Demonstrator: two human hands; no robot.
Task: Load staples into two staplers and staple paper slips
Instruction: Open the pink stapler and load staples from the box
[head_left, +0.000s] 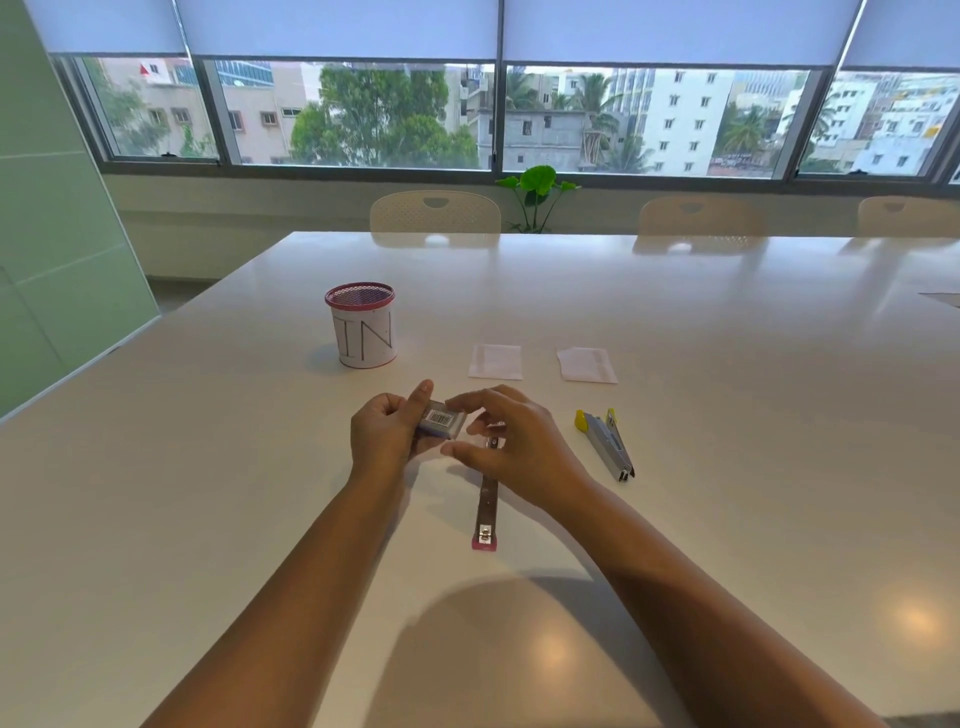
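My left hand grips a small staple box with a barcode on top, held just above the table. The fingertips of my right hand pinch the box's right end. Below my hands a pink stapler lies swung open flat on the white table, its far end hidden under my right hand. A yellow stapler lies to the right, also hinged open. Two white paper slips rest farther back, one in the middle and one to its right.
A pink mesh cup wrapped in paper marked "IN" stands at the back left of the slips. Chairs line the table's far edge, with a green plant behind them. A sheet's corner shows at the right edge.
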